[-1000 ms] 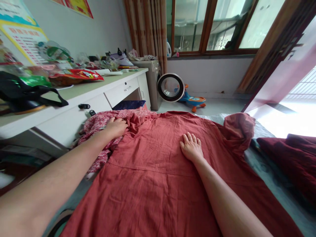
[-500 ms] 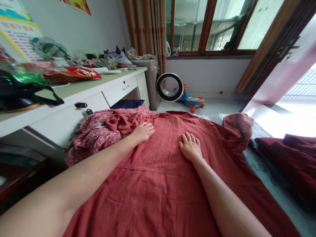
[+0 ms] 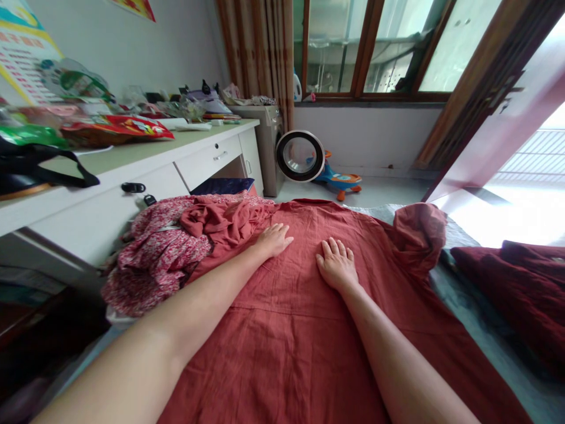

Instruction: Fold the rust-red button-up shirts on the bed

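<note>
A rust-red garment (image 3: 286, 330) lies spread out in front of me, with light wrinkles and a seam across its middle. My left hand (image 3: 274, 240) rests flat on its upper left part, fingers stretched out. To the right, my right hand (image 3: 338, 262) lies palm down on the same cloth with its fingers apart. One bunched sleeve (image 3: 419, 235) sits at the garment's right side. More of the red cloth is gathered on the left, over a pink floral cloth (image 3: 152, 253).
Folded dark red clothes (image 3: 516, 288) lie at the right on a pale blue sheet (image 3: 468, 333). A white desk (image 3: 159, 203) with clutter stands at the left. Farther back are a washing machine (image 3: 267, 153) with its round door open and a blue ride-on toy (image 3: 338, 178).
My left hand has slid right across the cloth, closer to my right hand. The right hand stays at nearly the same spot. The view has shifted slightly.
</note>
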The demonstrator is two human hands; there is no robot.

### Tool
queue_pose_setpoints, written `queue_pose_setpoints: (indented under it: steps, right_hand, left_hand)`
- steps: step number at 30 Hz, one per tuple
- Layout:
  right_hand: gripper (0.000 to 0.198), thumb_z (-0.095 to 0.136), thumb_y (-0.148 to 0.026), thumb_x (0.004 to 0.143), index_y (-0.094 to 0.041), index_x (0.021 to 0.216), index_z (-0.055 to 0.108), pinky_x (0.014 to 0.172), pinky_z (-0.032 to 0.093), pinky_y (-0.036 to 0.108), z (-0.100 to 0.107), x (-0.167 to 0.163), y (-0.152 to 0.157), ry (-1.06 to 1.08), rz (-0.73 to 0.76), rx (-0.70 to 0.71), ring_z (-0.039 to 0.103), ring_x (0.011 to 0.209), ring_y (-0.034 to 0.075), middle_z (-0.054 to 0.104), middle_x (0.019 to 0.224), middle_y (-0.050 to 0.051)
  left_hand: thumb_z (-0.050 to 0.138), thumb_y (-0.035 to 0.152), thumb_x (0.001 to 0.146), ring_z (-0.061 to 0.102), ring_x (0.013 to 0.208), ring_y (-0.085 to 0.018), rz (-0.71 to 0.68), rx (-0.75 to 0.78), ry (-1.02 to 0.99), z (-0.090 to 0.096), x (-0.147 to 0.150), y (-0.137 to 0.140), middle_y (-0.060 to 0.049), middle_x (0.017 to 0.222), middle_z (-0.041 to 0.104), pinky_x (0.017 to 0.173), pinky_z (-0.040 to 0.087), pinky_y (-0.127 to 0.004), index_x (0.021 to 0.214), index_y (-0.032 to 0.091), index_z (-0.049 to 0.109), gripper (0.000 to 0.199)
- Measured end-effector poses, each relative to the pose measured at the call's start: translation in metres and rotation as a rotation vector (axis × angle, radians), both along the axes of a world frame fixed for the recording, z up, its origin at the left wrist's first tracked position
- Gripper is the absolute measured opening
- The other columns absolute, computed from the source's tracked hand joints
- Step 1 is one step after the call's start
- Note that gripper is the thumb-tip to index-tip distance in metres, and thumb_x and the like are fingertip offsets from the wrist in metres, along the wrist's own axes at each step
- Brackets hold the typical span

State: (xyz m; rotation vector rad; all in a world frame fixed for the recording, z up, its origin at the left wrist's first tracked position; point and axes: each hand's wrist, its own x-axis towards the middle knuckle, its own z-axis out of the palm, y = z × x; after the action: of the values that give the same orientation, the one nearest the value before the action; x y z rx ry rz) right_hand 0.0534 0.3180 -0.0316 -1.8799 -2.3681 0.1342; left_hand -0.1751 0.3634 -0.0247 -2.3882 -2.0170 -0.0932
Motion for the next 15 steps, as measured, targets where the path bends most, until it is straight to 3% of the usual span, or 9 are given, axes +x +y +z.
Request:
queue_pose_setpoints:
  steps: [5, 8, 11, 15]
  right_hand:
    - [0.058, 0.028, -0.046, 0.098, -0.021, 0.150, 0.037, 0.116, 0.015, 0.050, -0.002, 0.000, 0.001, 0.017, -0.007, 0.007, 0.020, 0.147, 0.028, 0.028, 0.160, 0.008]
    - [0.058, 0.028, -0.046, 0.098, -0.022, 0.150, 0.037, 0.117, 0.015, 0.049, -0.002, 0.000, 0.000, 0.016, -0.010, 0.001, 0.020, 0.147, 0.027, 0.028, 0.160, 0.006]
    - [0.058, 0.028, -0.045, 0.098, -0.021, 0.149, 0.037, 0.117, 0.015, 0.049, -0.002, 0.000, 0.000, 0.016, -0.005, 0.019, 0.021, 0.146, 0.027, 0.029, 0.160, 0.007]
    - [0.057, 0.028, -0.045, 0.098, -0.021, 0.149, 0.038, 0.116, 0.016, 0.050, -0.002, 0.000, 0.000, 0.017, -0.001, 0.022, 0.021, 0.146, 0.028, 0.029, 0.159, 0.008]
  left_hand:
    - [0.026, 0.064, 0.094, 0.027, 0.146, -0.032, 0.252, -0.079, -0.018, -0.007, -0.018, 0.026, -0.015, 0.160, 0.028, 0.115, 0.026, -0.047, 0.151, 0.021, 0.032, 0.071]
    - [0.026, 0.064, 0.093, 0.030, 0.144, -0.035, 0.331, -0.080, -0.016, -0.002, -0.022, 0.039, -0.019, 0.158, 0.030, 0.113, 0.029, -0.050, 0.150, 0.017, 0.034, 0.074]
    - [0.033, 0.054, 0.094, 0.038, 0.139, -0.037, 0.347, -0.043, 0.000, 0.002, -0.010, 0.050, -0.022, 0.149, 0.043, 0.110, 0.032, -0.051, 0.141, 0.012, 0.046, 0.064]
    - [0.036, 0.032, 0.096, 0.047, 0.132, -0.028, 0.274, -0.015, 0.009, 0.004, 0.004, 0.061, -0.016, 0.139, 0.054, 0.108, 0.035, -0.041, 0.131, 0.016, 0.055, 0.044]
